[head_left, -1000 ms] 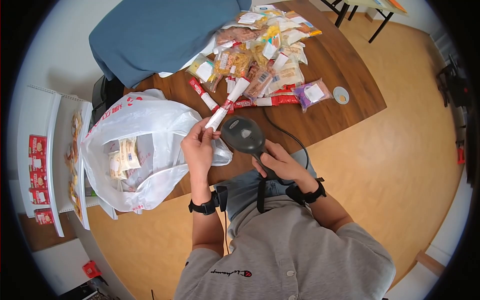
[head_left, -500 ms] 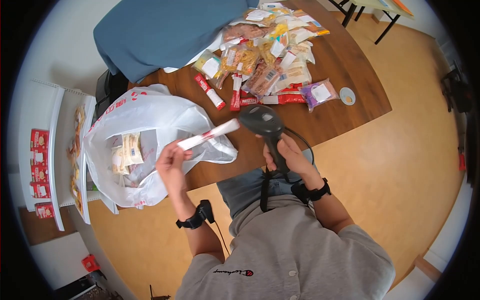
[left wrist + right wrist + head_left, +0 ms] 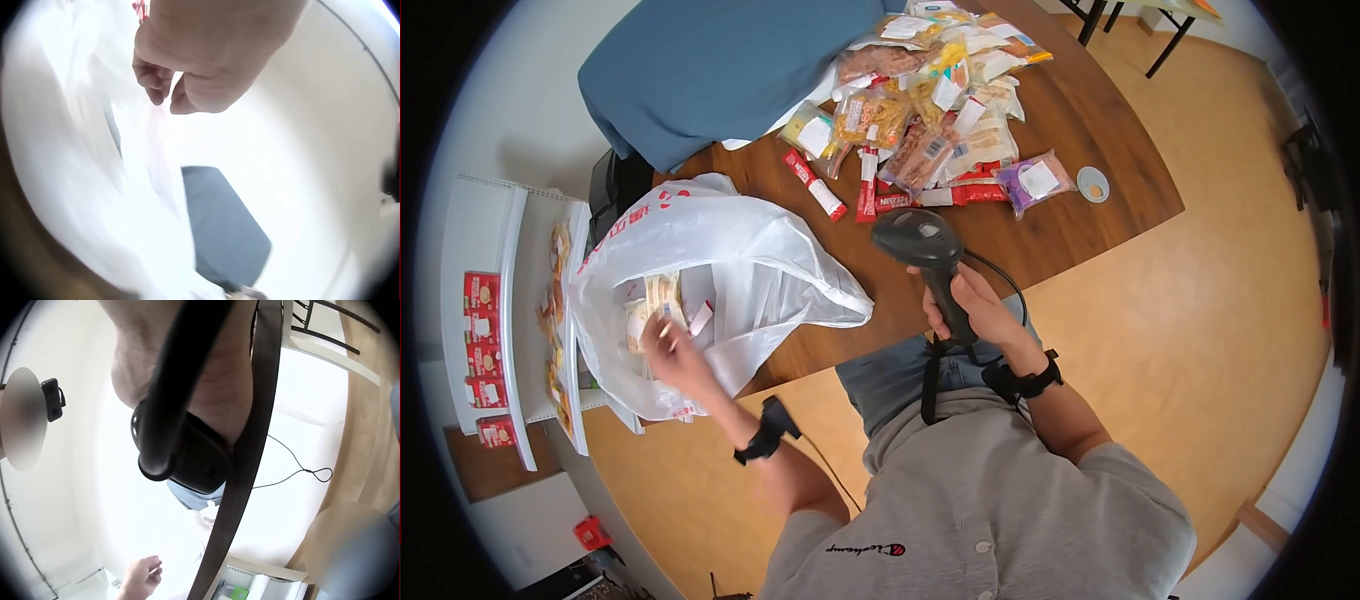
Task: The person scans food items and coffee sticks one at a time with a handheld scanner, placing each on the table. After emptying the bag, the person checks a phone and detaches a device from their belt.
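Where our left hand (image 3: pixel 675 352) works: we hold it at 9 o'clock, over the open mouth of the white plastic bag (image 3: pixel 795 270); it is blurred in the head view, and the left wrist view shows the fingers loosely bent, thumb tip apart from the fingertips.
Slim sachet (image 3: pixel 702 318): white and red, it lies inside the bag, at 1 o'clock from our left hand and near it.
Cream packets (image 3: pixel 664 290): we see 2 inside the bag, partly behind that hand.
Right hand (image 3: pixel 980 308): we grip the handle with fingers wrapped round it, just off the centre towards 3 o'clock.
Black scanner (image 3: pixel 918 236): its head tips towards 11 o'clock; a cable (image 3: pixel 1012 272) loops off beside our right hand.
Snack pile (image 3: pixel 930 120): bagged food heaps up on the wooden table (image 3: pixel 1090 255) at 12 to 1 o'clock.
Red sachets (image 3: pixel 813 185): 2 lie apart from each other, at 11 and 12 o'clock.
Purple packet (image 3: pixel 1035 183): we find it at 2 o'clock, beside a small round dish (image 3: pixel 1092 185).
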Demonstrator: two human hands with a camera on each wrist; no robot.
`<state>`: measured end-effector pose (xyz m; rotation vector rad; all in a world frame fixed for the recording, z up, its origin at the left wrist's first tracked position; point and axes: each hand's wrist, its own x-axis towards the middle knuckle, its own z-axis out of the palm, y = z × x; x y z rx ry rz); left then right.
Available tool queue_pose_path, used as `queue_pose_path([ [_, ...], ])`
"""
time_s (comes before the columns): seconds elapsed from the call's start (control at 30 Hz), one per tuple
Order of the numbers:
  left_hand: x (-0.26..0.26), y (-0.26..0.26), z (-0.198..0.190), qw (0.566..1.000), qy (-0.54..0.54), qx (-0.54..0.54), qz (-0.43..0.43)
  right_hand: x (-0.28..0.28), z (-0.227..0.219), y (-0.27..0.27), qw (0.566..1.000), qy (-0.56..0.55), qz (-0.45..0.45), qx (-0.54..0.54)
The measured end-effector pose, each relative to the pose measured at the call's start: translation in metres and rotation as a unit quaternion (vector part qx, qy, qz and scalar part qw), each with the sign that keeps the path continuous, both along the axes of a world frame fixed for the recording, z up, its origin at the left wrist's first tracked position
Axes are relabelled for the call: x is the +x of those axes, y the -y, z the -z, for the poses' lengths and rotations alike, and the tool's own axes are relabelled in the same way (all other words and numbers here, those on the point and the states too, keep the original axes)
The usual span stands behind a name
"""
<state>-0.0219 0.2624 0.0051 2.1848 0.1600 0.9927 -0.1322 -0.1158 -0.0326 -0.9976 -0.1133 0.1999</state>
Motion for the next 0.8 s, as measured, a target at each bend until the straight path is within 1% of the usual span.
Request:
queue_pose_path([
  [0.03,0.010,0.031,-0.002,0.995,-0.045,-0.025,0.086,0.000,0.000,0.000,1.000,-0.003,-0.001,0.002],
  [0.07,0.018,0.072,-0.005,0.990,-0.052,0.010,0.128,0.000,0.000,-0.001,1.000,-0.004,-0.006,0.001],
  [0.1,0.023,0.110,-0.014,0.977,-0.106,0.018,0.185,0.000,0.001,0.000,1.000,-0.004,-0.005,-0.001],
  [0.13,0.033,0.139,-0.012,0.970,-0.112,0.030,0.216,0.001,0.001,0.000,1.000,-0.003,-0.003,-0.002],
  [0.2,0.050,0.182,-0.011,0.943,-0.185,0.093,0.260,-0.001,0.001,0.000,1.000,0.000,-0.001,0.000],
  [0.23,0.061,0.187,-0.001,0.943,-0.182,0.093,0.263,-0.001,0.001,0.001,1.000,0.002,0.006,0.004],
  [0.3,0.078,0.195,0.029,0.926,-0.247,0.204,0.199,-0.002,0.001,0.002,1.000,0.004,0.014,0.005],
  [0.33,0.082,0.199,0.025,0.924,-0.246,0.208,0.208,-0.003,0.001,0.002,1.000,0.004,0.017,0.007],
  [0.4,0.085,0.199,0.019,0.908,-0.325,0.196,0.174,-0.003,0.002,0.002,1.000,-0.005,0.023,0.012],
  [0.43,0.090,0.192,0.022,0.896,-0.340,0.206,0.197,-0.002,0.001,0.002,1.000,-0.010,0.016,0.012],
  [0.47,0.092,0.185,0.025,0.895,-0.343,0.208,0.196,-0.002,0.001,0.002,1.000,-0.012,0.015,0.014],
  [0.53,0.095,0.176,0.024,0.909,-0.336,0.117,0.217,0.001,0.000,0.002,1.000,-0.014,-0.003,0.019],
  [0.57,0.084,0.177,0.014,0.904,-0.368,-0.031,0.214,0.002,0.000,0.003,1.000,-0.014,-0.005,0.020],
  [0.6,0.078,0.170,0.017,0.905,-0.368,-0.030,0.213,0.001,0.000,0.003,1.000,-0.018,-0.005,0.023],
  [0.63,0.074,0.161,0.024,0.900,-0.320,-0.161,0.249,0.001,0.001,0.003,0.999,-0.023,-0.004,0.025],
  [0.67,0.067,0.154,0.025,0.877,-0.265,-0.288,0.279,0.001,0.001,0.004,0.999,-0.023,-0.004,0.026],
  [0.7,0.058,0.146,0.025,0.870,-0.239,-0.316,0.292,0.001,0.001,0.004,0.999,-0.021,-0.003,0.024],
  [0.73,0.049,0.141,0.024,0.870,-0.240,-0.315,0.292,0.000,0.002,0.003,1.000,-0.019,-0.001,0.023],
  [0.8,0.031,0.132,0.025,0.850,-0.172,-0.393,0.305,0.001,0.001,0.004,1.000,-0.015,-0.001,0.020],
])
